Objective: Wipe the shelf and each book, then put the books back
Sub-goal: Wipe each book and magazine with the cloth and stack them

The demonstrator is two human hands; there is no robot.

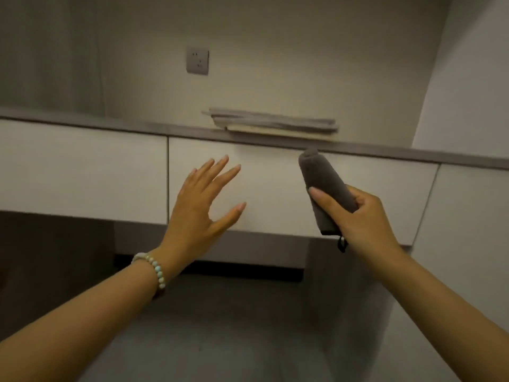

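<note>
Ahead, grey shelf [110, 126] with stacked books [272, 123]

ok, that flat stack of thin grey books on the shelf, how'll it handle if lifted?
Probably floppy: the thin grey books look like slim booklets. Likely to slide apart, since their edges sit askew. Probably light, being a low pile.

Books [272, 123] lie stacked on the shelf [110, 126].

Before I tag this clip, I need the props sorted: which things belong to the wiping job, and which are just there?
Job: grey cloth in the right hand, stack of books, shelf top, open left hand.
Just there: wall socket, drawer fronts, bead bracelet.
</note>
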